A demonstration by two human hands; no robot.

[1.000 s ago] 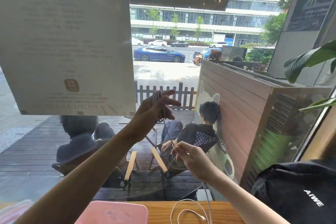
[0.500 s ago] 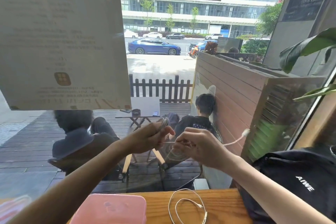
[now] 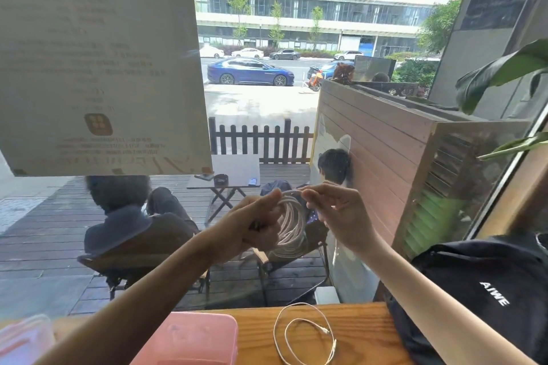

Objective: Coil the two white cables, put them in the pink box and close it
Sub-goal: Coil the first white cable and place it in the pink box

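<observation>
Both hands, left hand [image 3: 255, 225] and right hand [image 3: 338, 213], grip the coiled cable [image 3: 292, 225] between them, raised above the second cable [image 3: 305, 335].

Bright daylight, window reflections, edge distortion

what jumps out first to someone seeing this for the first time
Two bare arms reach up in the middle of the view, with the left hand and right hand holding a coiled white cable between them in front of the window. Below, on the wooden counter, a second white cable lies in a loose loop beside a pink box. A large paper notice fills the upper left of the glass.
</observation>
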